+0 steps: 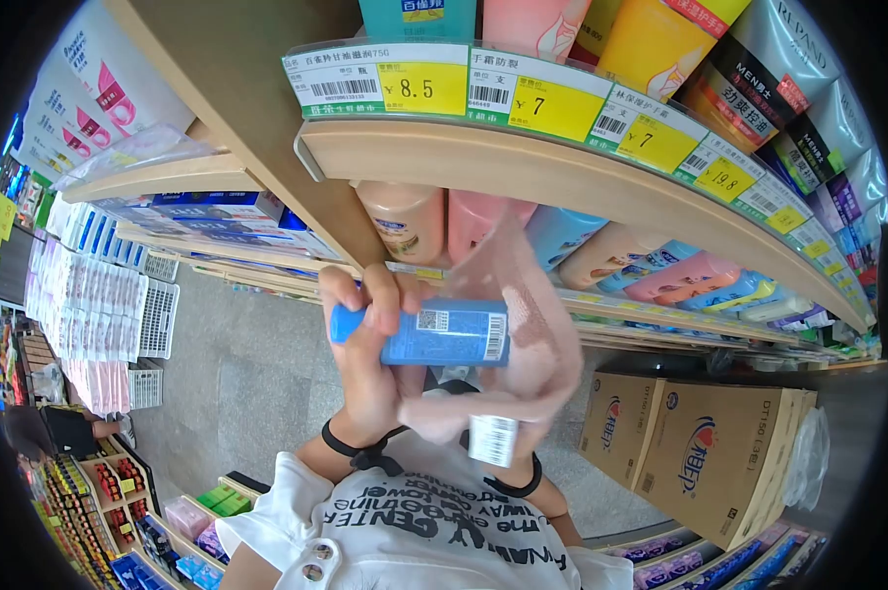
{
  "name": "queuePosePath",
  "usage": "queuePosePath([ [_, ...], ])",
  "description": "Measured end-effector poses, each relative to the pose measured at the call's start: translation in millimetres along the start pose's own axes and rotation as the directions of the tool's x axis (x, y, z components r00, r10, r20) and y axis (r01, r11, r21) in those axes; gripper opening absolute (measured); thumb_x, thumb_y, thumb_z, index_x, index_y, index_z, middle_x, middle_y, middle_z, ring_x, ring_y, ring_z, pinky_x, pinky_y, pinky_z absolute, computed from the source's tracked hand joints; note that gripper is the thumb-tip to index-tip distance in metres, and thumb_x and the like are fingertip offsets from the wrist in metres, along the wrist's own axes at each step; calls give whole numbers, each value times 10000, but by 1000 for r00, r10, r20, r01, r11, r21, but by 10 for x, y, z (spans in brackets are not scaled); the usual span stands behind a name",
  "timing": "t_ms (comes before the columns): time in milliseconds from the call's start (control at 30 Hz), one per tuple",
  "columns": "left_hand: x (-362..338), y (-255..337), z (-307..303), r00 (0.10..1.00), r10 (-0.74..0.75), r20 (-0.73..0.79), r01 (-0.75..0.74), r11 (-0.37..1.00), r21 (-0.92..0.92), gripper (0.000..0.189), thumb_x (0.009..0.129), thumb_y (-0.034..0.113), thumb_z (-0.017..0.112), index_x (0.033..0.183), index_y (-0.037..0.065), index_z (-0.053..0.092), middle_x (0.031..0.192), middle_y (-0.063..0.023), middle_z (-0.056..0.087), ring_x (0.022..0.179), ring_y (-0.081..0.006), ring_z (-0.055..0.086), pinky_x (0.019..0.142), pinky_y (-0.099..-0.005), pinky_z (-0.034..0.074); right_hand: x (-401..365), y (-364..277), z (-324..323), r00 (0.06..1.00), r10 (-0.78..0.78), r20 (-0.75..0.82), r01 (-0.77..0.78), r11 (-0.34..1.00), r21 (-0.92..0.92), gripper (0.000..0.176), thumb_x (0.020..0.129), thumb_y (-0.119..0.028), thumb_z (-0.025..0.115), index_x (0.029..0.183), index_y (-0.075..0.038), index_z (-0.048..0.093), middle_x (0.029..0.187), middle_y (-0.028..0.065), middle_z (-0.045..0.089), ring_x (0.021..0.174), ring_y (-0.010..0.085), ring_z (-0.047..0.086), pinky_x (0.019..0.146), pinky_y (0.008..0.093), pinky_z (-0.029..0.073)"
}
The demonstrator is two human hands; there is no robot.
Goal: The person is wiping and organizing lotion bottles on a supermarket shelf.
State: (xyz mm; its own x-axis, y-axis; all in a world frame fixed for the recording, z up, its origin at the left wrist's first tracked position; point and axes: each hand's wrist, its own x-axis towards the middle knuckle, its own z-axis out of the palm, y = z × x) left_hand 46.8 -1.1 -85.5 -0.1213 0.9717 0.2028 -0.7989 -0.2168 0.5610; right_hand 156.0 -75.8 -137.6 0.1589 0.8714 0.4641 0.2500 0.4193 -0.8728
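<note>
**Head view, left to right.** Far left: racks of white and pink packs [90, 305], their print too small to read. Centre left: the left hand [365, 364], a black band at its wrist, with its fingers curled tight round the capped end of a blue tube [444, 334]. The tube is held in the air in front of the shelf, just under the wooden shelf edge [523, 167]. Its long axis lies level, with the cap pointing left and the flat end pointing right. The side facing the camera bears a square code, fine white print and a barcode near the right end. A pink sheer cloth [528, 324] drapes over that end and carries a white barcode tag [491, 440]. The right hand [444, 405] lies beneath the cloth, and how its fingers are set cannot be told. Above is a price strip [523, 98] reading "¥8.5", "¥7", "¥7" and "19.8". Upper right: dark tubes [759, 88] marked "MEN". Lower right: brown cartons [700, 452] printed "DT150". Bottom: a white shirt [434, 531] reading "CENTER".
</note>
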Motion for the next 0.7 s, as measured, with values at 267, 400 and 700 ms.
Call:
queuePosePath([
  [267, -45, -46, -78, 945, 262, 195, -289, 949, 128, 308, 816, 96, 572, 865, 150, 272, 640, -20, 462, 636, -165, 444, 732, -352, 379, 188, -157, 48, 944, 230, -237, -241, 970, -19, 110, 685, -41, 685, 757, 21, 629, 697, 40, 624, 643, 99, 568, 587, 251, 439],
  [400, -55, -95, -153, 859, 360, 364, -414, 907, 81, 360, 800, 53, 590, 916, 165, 268, 720, -66, 523, 751, -212, 541, 735, -370, 424, 202, -141, 57, 924, 283, -256, -271, 959, 81, 104, 683, -48, 686, 723, 18, 616, 680, 27, 616, 643, 77, 555, 576, 239, 434],
  [700, -100, -30, -124, 931, -41, 364, -71, 955, 288, 451, 795, -14, 548, 1017, 154, 194, 899, -184, 511, 873, -324, 569, 792, -465, 474, 29, 211, -115, 869, 463, -175, -333, 808, 486, 265, 832, -193, 575, 1009, 0, 537, 910, 54, 583, 810, 95, 544, 704, 264, 450],
])
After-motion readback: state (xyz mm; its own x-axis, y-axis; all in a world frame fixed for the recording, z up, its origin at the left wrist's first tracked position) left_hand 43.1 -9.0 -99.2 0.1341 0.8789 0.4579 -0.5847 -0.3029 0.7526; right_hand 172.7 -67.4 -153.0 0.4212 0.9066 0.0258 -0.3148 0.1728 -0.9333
